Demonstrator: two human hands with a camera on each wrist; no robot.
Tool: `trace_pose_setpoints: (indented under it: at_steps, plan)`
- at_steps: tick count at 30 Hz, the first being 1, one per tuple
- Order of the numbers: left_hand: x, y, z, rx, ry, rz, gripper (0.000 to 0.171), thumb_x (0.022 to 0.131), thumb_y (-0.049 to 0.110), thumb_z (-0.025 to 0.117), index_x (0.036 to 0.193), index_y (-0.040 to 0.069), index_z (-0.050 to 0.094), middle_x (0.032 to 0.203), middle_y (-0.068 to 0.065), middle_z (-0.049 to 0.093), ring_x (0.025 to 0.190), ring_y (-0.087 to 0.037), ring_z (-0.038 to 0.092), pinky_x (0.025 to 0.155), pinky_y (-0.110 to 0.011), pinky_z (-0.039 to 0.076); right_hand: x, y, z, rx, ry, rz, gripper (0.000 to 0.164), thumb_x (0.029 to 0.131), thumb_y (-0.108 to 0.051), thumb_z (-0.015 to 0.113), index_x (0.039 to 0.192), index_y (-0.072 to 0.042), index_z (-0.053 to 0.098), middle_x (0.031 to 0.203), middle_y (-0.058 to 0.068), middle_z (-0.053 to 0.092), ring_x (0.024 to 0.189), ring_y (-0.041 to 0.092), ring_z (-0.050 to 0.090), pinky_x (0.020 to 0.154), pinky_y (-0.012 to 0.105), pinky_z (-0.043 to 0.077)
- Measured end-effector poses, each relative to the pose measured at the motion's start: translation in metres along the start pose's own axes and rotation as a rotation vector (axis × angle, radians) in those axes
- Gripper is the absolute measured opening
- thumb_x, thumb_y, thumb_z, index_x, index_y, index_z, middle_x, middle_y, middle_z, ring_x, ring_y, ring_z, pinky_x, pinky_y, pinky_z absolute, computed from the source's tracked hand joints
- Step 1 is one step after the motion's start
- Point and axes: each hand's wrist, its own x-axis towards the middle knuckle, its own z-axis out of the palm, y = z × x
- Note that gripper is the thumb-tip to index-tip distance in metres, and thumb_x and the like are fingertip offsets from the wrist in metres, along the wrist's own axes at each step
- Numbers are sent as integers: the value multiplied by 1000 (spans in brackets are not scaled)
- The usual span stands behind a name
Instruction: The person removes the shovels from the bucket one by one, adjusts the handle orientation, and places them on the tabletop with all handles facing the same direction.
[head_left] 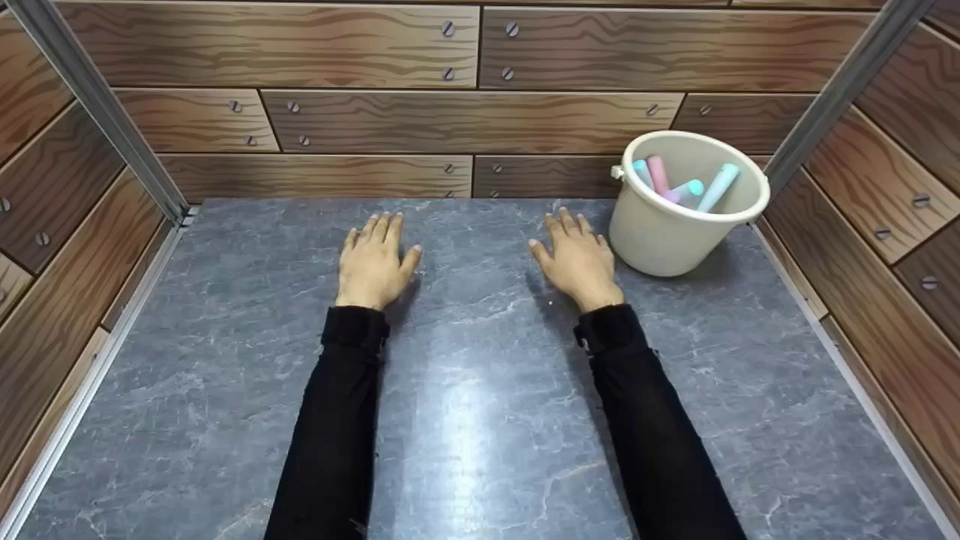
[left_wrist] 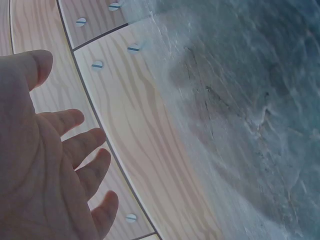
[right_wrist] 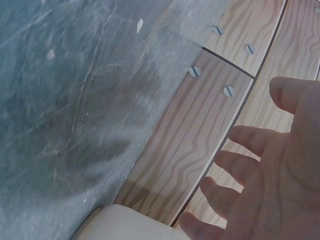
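Note:
My left hand is held palm down over the table, its fingers extended and pointing toward the back wall. In the left wrist view the left palm has nothing in it. The right hand lies the same way, fingers spread, just left of a cream bucket. Several pastel sticks or tubes stand inside the bucket, among them a light blue one and a pink one. Their lower ends are partly hidden. The right wrist view shows an empty right palm and the bucket's edge.
A grey marble-patterned table spans the space. Wood-print panels close it in at the back and on both sides. Metal posts rise at the back left and back right. Bright glare lies on the table between the forearms.

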Motion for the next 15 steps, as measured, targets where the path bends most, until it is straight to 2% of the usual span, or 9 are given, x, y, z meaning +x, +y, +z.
trace_pose_setpoints:
  at_steps: [8,15]
  plan:
    - [0,0,-1,9,-1,-1,79,122,53,49,185,9,35,192,-19,38,182,-39,32,152,-65,21,-2,0,-5,-1,4,-10,78,123,-58,45,186,-13,34,197,16,25,184,48,23,148,75,26]
    - [0,1,0,13,2,-3,78,122,53,49,185,9,35,192,-19,38,182,-39,32,152,-65,21,-9,-4,-24,24,50,-23,78,123,-57,47,187,-14,31,198,15,21,185,47,19,148,75,23]
